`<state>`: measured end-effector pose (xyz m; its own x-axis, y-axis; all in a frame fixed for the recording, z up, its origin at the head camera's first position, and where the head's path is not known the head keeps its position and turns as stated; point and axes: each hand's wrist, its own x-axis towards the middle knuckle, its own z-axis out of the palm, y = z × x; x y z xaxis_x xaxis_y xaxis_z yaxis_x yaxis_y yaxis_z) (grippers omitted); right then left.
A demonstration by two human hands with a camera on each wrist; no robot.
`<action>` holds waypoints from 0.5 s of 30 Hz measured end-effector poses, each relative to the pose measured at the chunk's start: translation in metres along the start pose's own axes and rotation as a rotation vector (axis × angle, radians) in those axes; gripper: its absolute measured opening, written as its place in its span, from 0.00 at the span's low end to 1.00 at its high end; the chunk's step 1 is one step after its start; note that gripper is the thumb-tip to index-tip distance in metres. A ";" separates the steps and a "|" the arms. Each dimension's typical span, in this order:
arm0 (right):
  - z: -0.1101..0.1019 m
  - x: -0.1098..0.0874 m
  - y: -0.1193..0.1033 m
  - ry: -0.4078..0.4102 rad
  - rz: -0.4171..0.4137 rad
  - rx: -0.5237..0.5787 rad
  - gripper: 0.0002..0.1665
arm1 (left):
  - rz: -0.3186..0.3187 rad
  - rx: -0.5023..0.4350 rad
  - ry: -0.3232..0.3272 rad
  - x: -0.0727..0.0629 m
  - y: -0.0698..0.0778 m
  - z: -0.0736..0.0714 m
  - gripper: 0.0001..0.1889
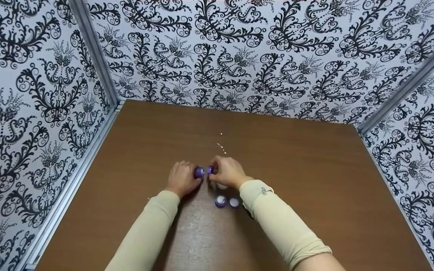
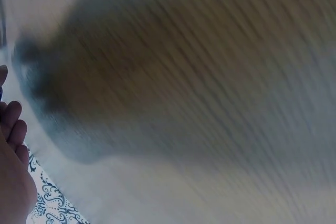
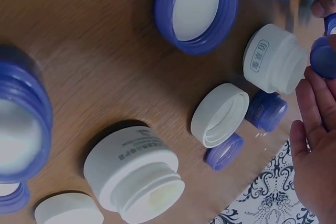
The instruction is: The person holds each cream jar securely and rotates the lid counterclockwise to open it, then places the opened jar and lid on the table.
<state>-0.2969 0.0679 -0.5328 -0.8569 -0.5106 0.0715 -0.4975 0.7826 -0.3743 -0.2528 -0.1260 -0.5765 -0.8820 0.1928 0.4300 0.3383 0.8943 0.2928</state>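
Note:
In the head view, my left hand (image 1: 182, 177) grips a small purple jar (image 1: 199, 172), its mouth turned toward the other hand. Facing it across a narrow gap, a purple lid (image 1: 210, 170) is pinched by my right hand (image 1: 229, 172). The right wrist view shows fingers (image 3: 314, 98) near a purple round piece (image 3: 323, 59); the frame edge cuts off the rest. Only part of my left hand (image 2: 13, 156) appears in the left wrist view, fingers curled, with most of the jar out of frame.
Nearer the body stand an open purple jar (image 1: 220, 201) and a lid (image 1: 234, 202). Close to the right wrist lie a white jar (image 3: 139, 174), another white jar (image 3: 273, 59), a white lid (image 3: 220, 115) and a purple lid (image 3: 197, 11). Small pale bits (image 1: 222, 148) lie beyond the hands.

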 end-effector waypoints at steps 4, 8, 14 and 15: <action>0.003 0.002 0.000 -0.017 0.019 -0.044 0.20 | -0.002 -0.002 -0.001 -0.001 -0.001 0.001 0.14; 0.006 0.004 -0.001 -0.039 -0.004 -0.097 0.21 | -0.014 -0.014 -0.020 -0.002 -0.002 0.001 0.14; 0.009 0.007 -0.002 -0.022 -0.074 -0.136 0.21 | -0.031 -0.016 -0.018 -0.002 -0.005 0.000 0.14; 0.009 0.007 -0.002 -0.023 -0.083 -0.141 0.21 | -0.031 -0.012 -0.017 -0.003 -0.005 0.000 0.14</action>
<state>-0.3006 0.0591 -0.5400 -0.8096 -0.5822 0.0749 -0.5818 0.7789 -0.2343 -0.2522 -0.1312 -0.5794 -0.8975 0.1726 0.4058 0.3151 0.8948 0.3163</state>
